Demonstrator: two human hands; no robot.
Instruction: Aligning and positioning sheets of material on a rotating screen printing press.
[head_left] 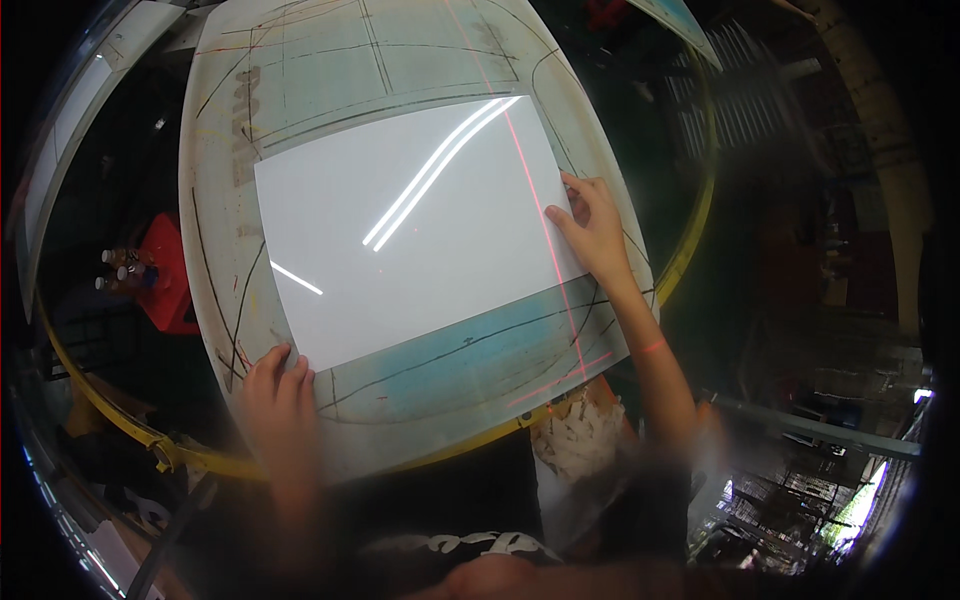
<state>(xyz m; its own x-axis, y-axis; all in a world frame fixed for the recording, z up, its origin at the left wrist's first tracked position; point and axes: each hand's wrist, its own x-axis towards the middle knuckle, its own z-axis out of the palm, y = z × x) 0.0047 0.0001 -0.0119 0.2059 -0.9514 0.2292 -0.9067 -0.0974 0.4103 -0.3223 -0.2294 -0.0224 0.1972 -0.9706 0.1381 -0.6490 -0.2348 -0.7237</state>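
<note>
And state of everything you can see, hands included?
Board: marked with drawn lines
Sheet: flat, reflecting lights
Red line: lit, crossing both
Left hand: fingers bent at sheet's near-left corner
Right hand: thumb on sheet, fingers at its right edge
Bottles: capped

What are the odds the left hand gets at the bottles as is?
Probably not without leaning or stepping: the left hand is at the white sheet's near-left corner, while the bottles stand past the curved panel's left edge, seemingly lower. Depth is hard to judge.
</note>
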